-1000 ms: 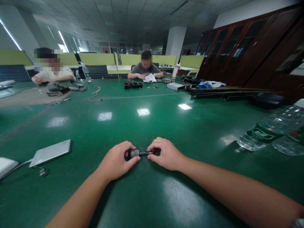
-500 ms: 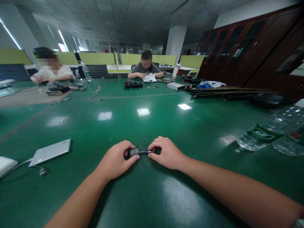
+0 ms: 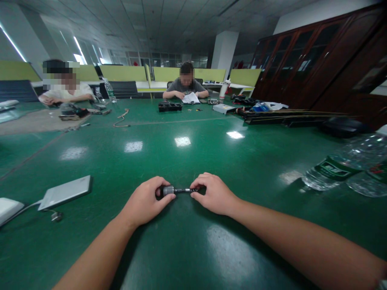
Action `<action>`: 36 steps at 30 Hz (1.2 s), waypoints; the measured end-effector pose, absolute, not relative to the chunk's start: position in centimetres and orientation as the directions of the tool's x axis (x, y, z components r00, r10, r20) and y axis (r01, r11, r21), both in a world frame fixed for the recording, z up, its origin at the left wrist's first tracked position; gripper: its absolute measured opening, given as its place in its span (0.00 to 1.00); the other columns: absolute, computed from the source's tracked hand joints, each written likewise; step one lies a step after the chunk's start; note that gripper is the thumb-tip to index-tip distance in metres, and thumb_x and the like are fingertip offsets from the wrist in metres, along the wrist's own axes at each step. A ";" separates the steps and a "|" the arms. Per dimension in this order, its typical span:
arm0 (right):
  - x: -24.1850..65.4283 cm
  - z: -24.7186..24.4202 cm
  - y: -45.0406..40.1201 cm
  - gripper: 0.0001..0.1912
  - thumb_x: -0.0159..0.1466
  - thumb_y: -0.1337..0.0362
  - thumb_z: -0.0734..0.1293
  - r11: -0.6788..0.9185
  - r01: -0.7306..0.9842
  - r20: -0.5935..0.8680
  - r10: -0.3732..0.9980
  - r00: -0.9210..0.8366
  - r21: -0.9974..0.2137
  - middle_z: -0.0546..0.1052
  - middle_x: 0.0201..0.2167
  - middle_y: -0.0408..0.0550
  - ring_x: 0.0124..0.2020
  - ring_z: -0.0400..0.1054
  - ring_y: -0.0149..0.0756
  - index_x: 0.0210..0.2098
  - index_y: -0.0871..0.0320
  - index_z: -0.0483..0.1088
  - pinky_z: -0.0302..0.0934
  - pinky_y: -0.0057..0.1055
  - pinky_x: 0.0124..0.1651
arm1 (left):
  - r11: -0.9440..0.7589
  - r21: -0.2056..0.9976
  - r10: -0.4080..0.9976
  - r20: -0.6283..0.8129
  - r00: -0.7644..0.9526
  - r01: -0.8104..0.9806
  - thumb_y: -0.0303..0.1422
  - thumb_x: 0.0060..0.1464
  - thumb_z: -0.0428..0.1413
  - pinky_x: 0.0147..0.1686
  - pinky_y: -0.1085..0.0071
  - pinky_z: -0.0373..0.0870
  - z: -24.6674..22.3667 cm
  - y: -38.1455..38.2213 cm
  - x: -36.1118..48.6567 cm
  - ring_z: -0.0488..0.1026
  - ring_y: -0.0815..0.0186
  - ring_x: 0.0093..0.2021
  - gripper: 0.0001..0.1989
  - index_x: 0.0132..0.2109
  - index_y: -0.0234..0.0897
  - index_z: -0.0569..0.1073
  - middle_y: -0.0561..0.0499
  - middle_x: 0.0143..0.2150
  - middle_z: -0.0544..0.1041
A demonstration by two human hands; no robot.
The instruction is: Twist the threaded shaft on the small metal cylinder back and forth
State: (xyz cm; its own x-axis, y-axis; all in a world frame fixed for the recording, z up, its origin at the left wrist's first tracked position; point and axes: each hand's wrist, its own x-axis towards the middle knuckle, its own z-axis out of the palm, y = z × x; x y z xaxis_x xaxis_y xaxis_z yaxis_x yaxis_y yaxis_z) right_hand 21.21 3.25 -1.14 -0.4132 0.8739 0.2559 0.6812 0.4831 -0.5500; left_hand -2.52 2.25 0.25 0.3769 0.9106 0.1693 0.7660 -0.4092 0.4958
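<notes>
A slim dark rod [image 3: 181, 190] with a wider grey metal cylinder [image 3: 168, 189] at its left end lies level between my hands, low over the green table [image 3: 169, 249]. My left hand [image 3: 148, 201] is closed on the cylinder, thumb in front and fingers behind. The fingertips of my right hand [image 3: 211, 193] pinch the rod's right end, which looks ridged or coiled. A short stretch of thin rod shows between the two hands. My fingers partly hide both ends.
At the left lies a silver slab [image 3: 66, 192] with a cable. Clear bottles [image 3: 332, 171] lie at the right. Two people sit across the table, near a black tray [image 3: 169, 106], a metal box [image 3: 223, 108] and long dark bars [image 3: 272, 117].
My left hand has shifted slightly left with the cylinder. More of the rod now shows between my hands, and my right hand has moved a little to the right.
</notes>
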 end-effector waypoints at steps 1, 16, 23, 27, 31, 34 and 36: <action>21.2 -1.1 3.2 0.04 0.56 0.68 0.71 0.479 0.683 0.254 0.876 -0.410 -0.552 0.77 0.30 0.45 0.36 0.68 0.36 0.33 0.56 0.77 0.59 0.33 0.41 | -0.406 0.496 0.912 0.172 0.372 0.767 0.41 0.55 0.58 0.31 0.69 0.63 0.2 2.3 -2.6 0.69 0.63 0.30 0.12 0.40 0.38 0.74 0.52 0.30 0.72; 21.2 -1.3 3.8 0.05 0.60 0.65 0.71 0.496 0.664 0.255 0.865 -0.432 -0.560 0.77 0.30 0.45 0.34 0.69 0.34 0.36 0.56 0.79 0.60 0.32 0.40 | -0.440 0.536 0.895 0.199 0.398 0.721 0.38 0.54 0.59 0.32 0.70 0.65 0.1 2.3 -2.7 0.70 0.64 0.31 0.10 0.40 0.37 0.74 0.52 0.31 0.74; 21.0 -1.4 3.3 0.11 0.57 0.69 0.72 0.568 0.545 0.297 0.809 -0.507 -0.617 0.78 0.33 0.45 0.36 0.69 0.34 0.40 0.56 0.77 0.61 0.32 0.42 | -0.480 0.599 0.865 0.205 0.457 0.641 0.38 0.53 0.62 0.36 0.69 0.68 0.1 1.6 -1.6 0.72 0.64 0.35 0.11 0.42 0.38 0.74 0.51 0.35 0.75; 20.9 -1.2 3.0 0.14 0.55 0.71 0.73 0.574 0.515 0.290 0.797 -0.530 -0.637 0.78 0.33 0.45 0.36 0.70 0.34 0.41 0.56 0.77 0.62 0.32 0.41 | -0.484 0.596 0.860 0.187 0.475 0.641 0.37 0.56 0.59 0.35 0.69 0.67 0.2 1.3 -1.1 0.72 0.64 0.34 0.08 0.41 0.38 0.74 0.51 0.35 0.75; 20.9 -1.3 3.1 0.12 0.56 0.70 0.73 0.563 0.507 0.284 0.802 -0.525 -0.653 0.78 0.31 0.45 0.34 0.70 0.34 0.41 0.55 0.77 0.62 0.32 0.41 | -0.482 0.596 0.860 0.181 0.478 0.642 0.36 0.56 0.59 0.35 0.69 0.67 0.2 1.5 -1.0 0.72 0.63 0.35 0.08 0.42 0.38 0.74 0.51 0.35 0.75; 20.8 -1.4 3.1 0.10 0.57 0.68 0.73 0.567 0.514 0.281 0.800 -0.530 -0.644 0.79 0.31 0.45 0.34 0.70 0.34 0.39 0.56 0.78 0.61 0.32 0.41 | -0.476 0.600 0.861 0.171 0.479 0.642 0.36 0.55 0.60 0.36 0.68 0.67 0.2 1.5 -1.1 0.72 0.63 0.35 0.09 0.42 0.38 0.75 0.51 0.36 0.75; 20.8 -1.4 3.1 0.08 0.58 0.68 0.72 0.588 0.510 0.282 0.782 -0.556 -0.628 0.80 0.32 0.45 0.35 0.70 0.35 0.39 0.56 0.78 0.61 0.33 0.42 | -0.473 0.606 0.861 0.166 0.480 0.639 0.36 0.54 0.60 0.36 0.68 0.67 0.2 1.5 -1.1 0.72 0.63 0.35 0.09 0.42 0.38 0.75 0.51 0.36 0.75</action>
State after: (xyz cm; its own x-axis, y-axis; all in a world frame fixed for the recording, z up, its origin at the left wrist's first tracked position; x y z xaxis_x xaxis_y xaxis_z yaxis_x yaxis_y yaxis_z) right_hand 20.81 3.11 -1.37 -0.5557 0.7822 0.2817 0.5097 0.5883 -0.6278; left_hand -1.06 1.49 0.17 0.4804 0.8612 0.1662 0.6389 -0.4734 0.6064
